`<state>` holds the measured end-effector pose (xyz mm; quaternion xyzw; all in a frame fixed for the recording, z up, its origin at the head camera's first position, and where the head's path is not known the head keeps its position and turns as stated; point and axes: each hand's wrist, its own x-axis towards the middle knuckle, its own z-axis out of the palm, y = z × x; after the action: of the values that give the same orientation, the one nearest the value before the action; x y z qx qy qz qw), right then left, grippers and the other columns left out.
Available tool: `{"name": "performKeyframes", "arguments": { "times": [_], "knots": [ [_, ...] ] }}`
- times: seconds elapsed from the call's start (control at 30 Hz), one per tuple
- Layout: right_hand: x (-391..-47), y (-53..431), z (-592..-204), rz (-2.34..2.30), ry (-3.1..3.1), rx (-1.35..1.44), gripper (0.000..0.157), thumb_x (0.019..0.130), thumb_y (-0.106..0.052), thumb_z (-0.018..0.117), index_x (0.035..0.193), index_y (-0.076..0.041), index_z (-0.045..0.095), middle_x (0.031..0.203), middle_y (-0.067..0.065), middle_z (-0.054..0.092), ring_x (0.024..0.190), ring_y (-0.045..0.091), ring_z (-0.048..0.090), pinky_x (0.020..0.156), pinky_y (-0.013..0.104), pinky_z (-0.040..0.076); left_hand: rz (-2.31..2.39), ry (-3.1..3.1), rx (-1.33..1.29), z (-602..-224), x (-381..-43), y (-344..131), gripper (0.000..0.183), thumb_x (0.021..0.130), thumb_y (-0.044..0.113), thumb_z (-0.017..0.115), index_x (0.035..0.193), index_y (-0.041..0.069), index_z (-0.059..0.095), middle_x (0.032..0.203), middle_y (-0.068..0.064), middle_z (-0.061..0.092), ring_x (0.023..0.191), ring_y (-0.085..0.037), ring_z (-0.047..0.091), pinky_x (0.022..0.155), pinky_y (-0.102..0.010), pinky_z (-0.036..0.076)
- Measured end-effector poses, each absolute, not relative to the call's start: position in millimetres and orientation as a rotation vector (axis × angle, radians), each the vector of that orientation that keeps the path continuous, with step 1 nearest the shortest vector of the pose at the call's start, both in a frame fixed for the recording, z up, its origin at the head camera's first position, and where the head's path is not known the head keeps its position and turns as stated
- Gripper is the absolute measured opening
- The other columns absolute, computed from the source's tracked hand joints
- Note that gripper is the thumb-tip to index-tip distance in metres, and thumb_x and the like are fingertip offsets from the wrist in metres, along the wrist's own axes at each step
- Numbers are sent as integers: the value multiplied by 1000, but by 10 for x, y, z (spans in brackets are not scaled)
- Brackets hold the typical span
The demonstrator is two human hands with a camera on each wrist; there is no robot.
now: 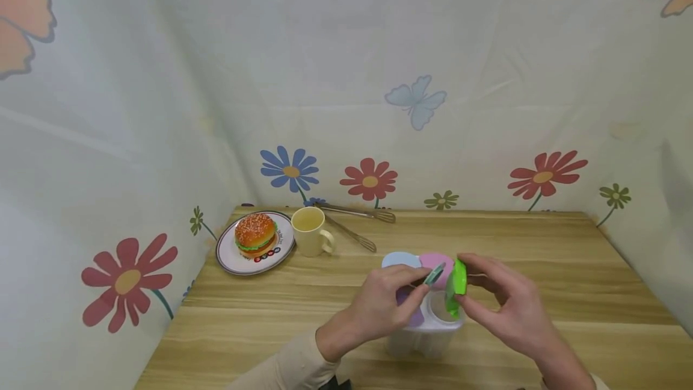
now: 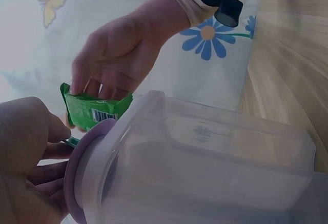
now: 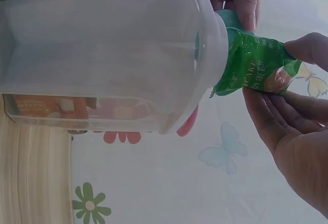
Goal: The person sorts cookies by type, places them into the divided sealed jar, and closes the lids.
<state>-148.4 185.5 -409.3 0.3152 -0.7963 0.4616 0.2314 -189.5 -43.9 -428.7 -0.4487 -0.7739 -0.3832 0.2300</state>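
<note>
A clear plastic storage box (image 1: 417,342) with several round-lidded compartments stands in front of me. Light blue (image 1: 399,259), pink (image 1: 435,261) and purple lids (image 1: 415,318) cover compartments; the front right opening is uncovered. My left hand (image 1: 385,298) pinches a small teal lid (image 1: 435,274), raised on edge beside that opening. Between the thumb and fingers of my right hand (image 1: 509,306) is a green snack packet (image 1: 459,277), tilted right at the opening's rim. Printed writing and a food picture show on the packet (image 3: 261,65) in the right wrist view.
Left at the back, a toy hamburger (image 1: 255,233) lies on a white plate (image 1: 238,262). Beside it stands a yellow mug (image 1: 307,233), with two metal whisks (image 1: 357,212) behind. Inside one compartment is an orange-brown package (image 3: 51,106). A flowered curtain surrounds the wooden table (image 1: 541,257).
</note>
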Motion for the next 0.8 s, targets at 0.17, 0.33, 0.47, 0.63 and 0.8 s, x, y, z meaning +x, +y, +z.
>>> {"name": "performKeyframes", "arguments": {
  "times": [0.17,0.33,0.47,0.63,0.8],
  "knots": [
    [-1491,1846,-4130,1244,-2244,869,62,71,12,78,128,2,57,120,16,64,107,5,62,87,21,56,-1073,-2110,-1251,-4275,-1906,-433,23,95,15,62,113,4,70,101,-5,73,88,-4,66,75,-6,51],
    [-1504,1844,-4169,1219,-2259,890,61,72,11,78,129,2,57,121,16,64,108,5,61,86,21,56,-1096,-2105,-1255,-4268,-1914,-435,23,94,13,63,113,3,70,101,-6,73,87,-3,66,74,-6,51],
    [-1502,1846,-4192,1204,-2263,898,62,72,10,78,129,0,57,121,13,64,108,5,61,86,22,57,-1113,-2125,-1250,-4273,-1916,-441,24,94,14,63,114,3,69,102,-6,73,84,-2,64,73,-5,50],
    [-1494,1852,-4211,1200,-2265,905,62,71,11,79,128,2,57,119,17,64,108,3,61,85,21,57,-1124,-2139,-1247,-4282,-1921,-440,24,95,15,62,115,3,69,102,-5,73,83,-1,64,71,-4,50],
    [-1478,1848,-4246,1202,-2257,945,61,71,10,79,127,2,58,118,17,64,106,6,63,83,23,58,-1115,-2125,-1244,-4295,-1922,-435,24,94,14,63,115,4,69,101,-5,73,82,-1,64,70,-4,49]
  ]
}}
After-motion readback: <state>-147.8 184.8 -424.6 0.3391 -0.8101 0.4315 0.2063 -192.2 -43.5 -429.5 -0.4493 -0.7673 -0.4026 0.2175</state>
